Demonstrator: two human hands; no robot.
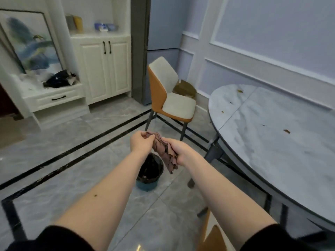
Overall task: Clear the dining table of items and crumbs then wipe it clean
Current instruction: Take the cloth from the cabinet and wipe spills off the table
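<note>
A brownish-pink cloth (164, 151) hangs bunched between both hands, above the floor. My left hand (141, 142) pinches its upper end. My right hand (179, 151) grips its middle, and the loose folds dangle below. Directly under the cloth stands a small blue bin (146, 184) lined with a dark bag, with dark scraps inside. The round marble dining table (272, 142) is to the right. Small brown crumbs lie scattered on it, one crumb (286, 131) near the middle and another crumb (240, 90) at the far edge.
An orange and white chair (174, 102) stands past the bin beside the table. A second chair's back (213, 238) shows at the bottom. White cabinets (105, 69) line the far wall, with a dark bag (59, 79) on a low shelf. A cardboard box (184, 87) sits behind the chair.
</note>
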